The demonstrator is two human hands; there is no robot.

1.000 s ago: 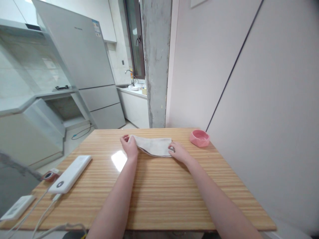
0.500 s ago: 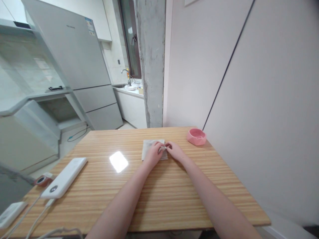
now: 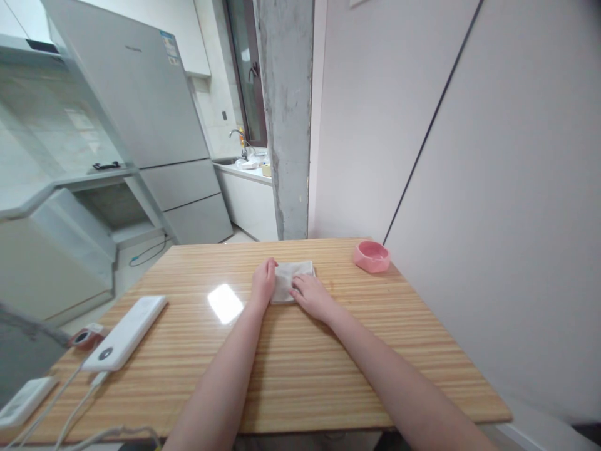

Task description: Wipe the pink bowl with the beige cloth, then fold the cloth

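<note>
A small light grey cloth (image 3: 285, 285), folded into a rough square, lies flat near the far side of the table. At its left edge is my left hand (image 3: 263, 282), turned on its side, with the fingers closed together at the far left corner; part of the grip is hidden. My right hand (image 3: 312, 295) rests palm down over the cloth's near right part, its fingers loosely bent, apart and touching the fabric.
A pink faceted bowl (image 3: 371, 257) stands at the table's far right edge, by the wall. On the left lie a white power bank (image 3: 126, 335) with cables, a reddish-brown round object (image 3: 83, 339) and a white power strip (image 3: 25, 399). The wooden tabletop (image 3: 305, 376) is glossy.
My left hand has gone from the cloth's top to its left edge. My right hand has left the right edge, where its fingers pinched, and moved left onto the cloth.
</note>
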